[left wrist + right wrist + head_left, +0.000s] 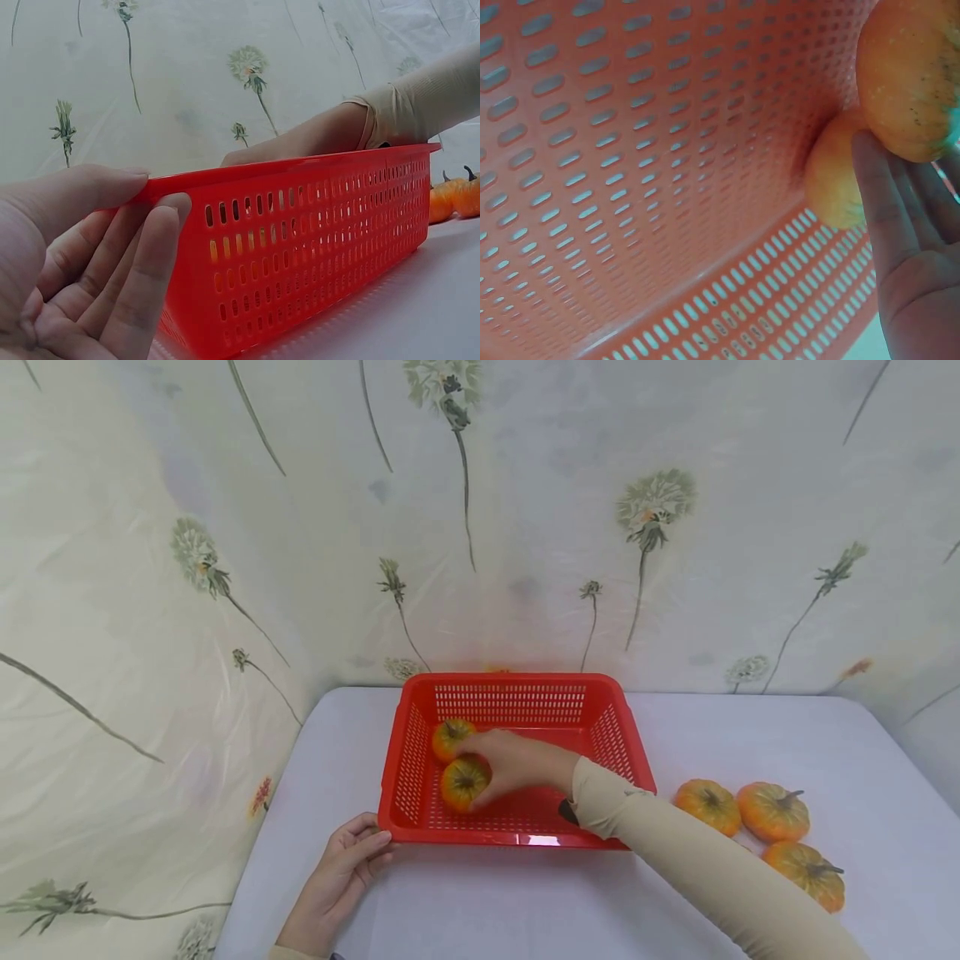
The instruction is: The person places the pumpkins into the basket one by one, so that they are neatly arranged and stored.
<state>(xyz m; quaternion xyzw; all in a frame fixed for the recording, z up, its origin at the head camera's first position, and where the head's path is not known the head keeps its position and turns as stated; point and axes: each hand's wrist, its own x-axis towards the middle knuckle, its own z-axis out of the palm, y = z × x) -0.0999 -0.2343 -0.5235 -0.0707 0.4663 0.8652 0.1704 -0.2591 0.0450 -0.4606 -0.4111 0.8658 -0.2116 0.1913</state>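
A red plastic basket [465, 837] with slotted walls stands on the white table. At its front left corner my left hand [341, 872] pinches the rim, thumb on top and fingers below, as the left wrist view also shows. My right hand [521, 764] reaches inside and grips a small orange pumpkin [463, 783] between thumb and fingers, in the left part of the basket. Just behind it, by the left wall, lies a second small pumpkin [448, 737]. In the right wrist view, fingertips touch the gripped pumpkin [907, 82].
On the table to the right of the basket, a group of 3 orange pumpkins [776, 812] lies partly behind the right forearm [697, 852]. A flower-printed curtain [525, 527] hangs behind the table [330, 752] and along its left side.
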